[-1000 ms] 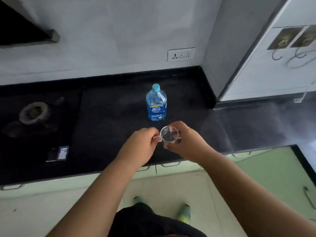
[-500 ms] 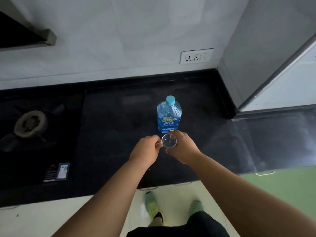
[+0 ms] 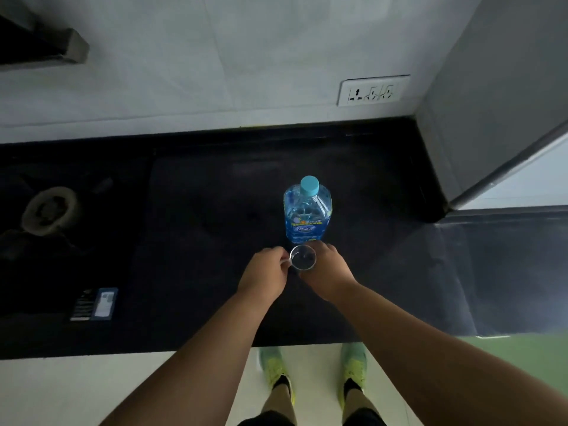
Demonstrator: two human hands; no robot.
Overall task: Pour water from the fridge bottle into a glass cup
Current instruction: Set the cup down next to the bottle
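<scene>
Fingers (image 3: 278, 255) of your left hand (image 3: 264, 273) pinch the little handle of the glass cup (image 3: 302, 257). Your right hand (image 3: 325, 272) wraps round the other side of the cup, so both hands are closed on it. The cup sits low over the dark counter (image 3: 199, 241), about halfway between the front edge and the back wall. You can't tell if its bottom touches the counter yet. It looks empty inside.

The water bottle (image 3: 307, 215) stands straight up just behind the cup, toward the back edge of the counter. It looks almost touching the cup. Its light blue cap (image 3: 309, 185) is on, and no hand is on it.

It looks like you are at the step of setting the cup down, and no water is poured yet. Next, you need to let go of the cup once it stands flat. Then you need one hand for the bottle and one to twist off the cap. Keep the cup close, but be careful not to bump it when you reach over it.

Both your arms reach forward and down from the front edge of the counter. They come together at the cup, with the backs of your hands facing up. A burner (image 3: 49, 210) sits far off at the left end, well apart from your hands.
</scene>
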